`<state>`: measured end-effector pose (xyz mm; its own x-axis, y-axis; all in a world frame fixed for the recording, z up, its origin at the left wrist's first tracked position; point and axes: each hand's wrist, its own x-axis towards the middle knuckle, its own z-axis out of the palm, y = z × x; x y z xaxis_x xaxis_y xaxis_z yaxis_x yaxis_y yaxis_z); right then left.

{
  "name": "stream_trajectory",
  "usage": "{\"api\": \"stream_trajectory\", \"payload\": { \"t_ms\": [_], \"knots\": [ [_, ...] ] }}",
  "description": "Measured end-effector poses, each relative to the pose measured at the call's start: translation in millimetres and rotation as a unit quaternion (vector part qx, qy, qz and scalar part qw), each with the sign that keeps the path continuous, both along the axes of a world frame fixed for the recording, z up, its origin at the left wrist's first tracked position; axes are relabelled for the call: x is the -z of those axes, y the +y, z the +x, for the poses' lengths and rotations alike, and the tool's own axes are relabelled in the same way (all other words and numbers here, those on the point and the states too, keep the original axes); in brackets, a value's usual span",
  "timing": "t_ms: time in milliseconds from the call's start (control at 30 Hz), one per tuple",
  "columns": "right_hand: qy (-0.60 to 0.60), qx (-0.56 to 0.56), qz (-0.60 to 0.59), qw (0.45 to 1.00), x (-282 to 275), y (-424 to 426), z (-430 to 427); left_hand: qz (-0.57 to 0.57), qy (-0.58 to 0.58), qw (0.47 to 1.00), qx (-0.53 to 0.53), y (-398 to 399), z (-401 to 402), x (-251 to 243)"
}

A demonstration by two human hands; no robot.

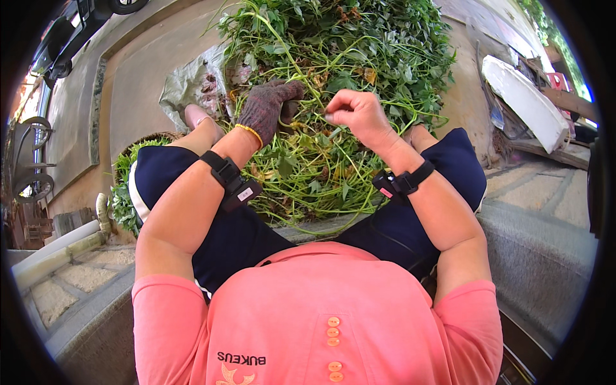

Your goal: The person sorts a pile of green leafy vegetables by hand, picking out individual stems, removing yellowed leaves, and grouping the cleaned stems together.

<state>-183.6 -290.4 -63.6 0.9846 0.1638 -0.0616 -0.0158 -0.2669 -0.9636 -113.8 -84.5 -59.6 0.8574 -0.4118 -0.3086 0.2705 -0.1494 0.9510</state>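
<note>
A knitted dark glove covers my left hand [273, 102], its fingers curled against a long, thick green vine stem [285, 47]. My right hand [358, 114] is bare; thumb and forefinger are pinched together at the near end of that stem, slightly blurred. Between the two hands the stem slants down from the upper left. Both hands are over a large heap of leafy green vines [385, 57], which look like sweet potato vines. Bare tangled stems [308, 187] and a few yellowed leaves [368, 74] lie in the heap's nearer part.
A pale plastic sheet [185, 84] lies by my left foot [197, 118]. Beside my left knee stands a basket of green leaves [126, 178]. A white foam slab [522, 101] leans among boards on the right. Stone ledges [534, 250] flank me, and a white pipe [57, 245] runs on the left.
</note>
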Motion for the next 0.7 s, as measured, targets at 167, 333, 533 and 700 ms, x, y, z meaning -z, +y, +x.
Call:
{"api": "stream_trajectory", "payload": {
  "t_ms": [167, 333, 533, 700],
  "knots": [
    [0.049, -0.248, -0.279, 0.927, -9.1, 18.2, -22.7, -0.071, 0.083, 0.994, -0.020, 3.7, 3.5, 10.7],
    [-0.130, 0.064, -0.466, 0.873, 41.7, -8.0, -14.7, -0.075, 0.089, 0.993, -0.013, -3.8, -0.7, -0.4],
    [0.006, 0.059, -0.314, 0.948, 11.1, -4.9, -7.9, -0.036, 0.094, 0.993, -0.060, 4.0, 16.2, 17.0],
    [0.172, 0.012, 0.083, 0.981, -28.8, 1.3, -13.6, -0.110, 0.107, 0.984, -0.085, 2.5, 16.3, 18.6]
  ]
}}
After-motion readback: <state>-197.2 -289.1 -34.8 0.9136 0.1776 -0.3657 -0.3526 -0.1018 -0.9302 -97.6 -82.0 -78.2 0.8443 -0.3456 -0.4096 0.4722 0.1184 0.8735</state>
